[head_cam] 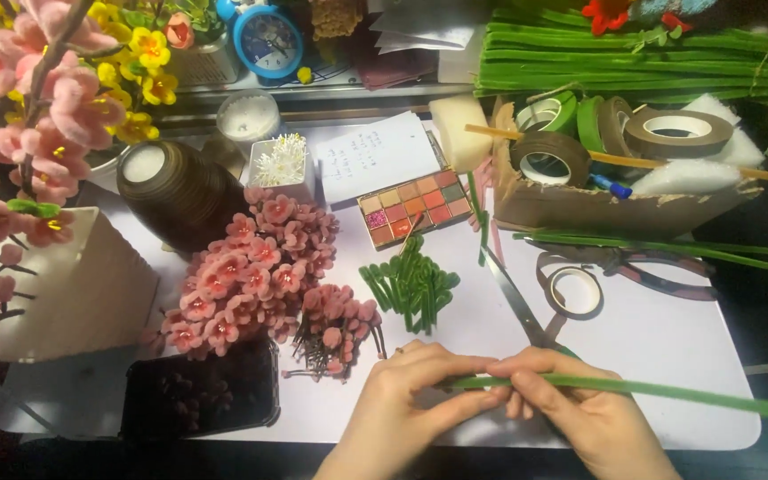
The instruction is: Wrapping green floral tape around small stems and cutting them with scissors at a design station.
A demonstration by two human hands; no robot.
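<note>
White craft table (668, 356), cluttered: pink fuzzy flowers (251, 276), scissors (517, 302). Left hand (402, 400) and right hand (580, 409) both pinch green pipe-cleaner stem (668, 391) at front edge, fingers closed on it.

Long green fuzzy stem (668, 391) runs off right edge; near end buried under left hand (411, 391) and right hand (571, 400). Both wrists cut by bottom edge. Silver scissors (517, 302) partly hidden behind right hand.
</note>
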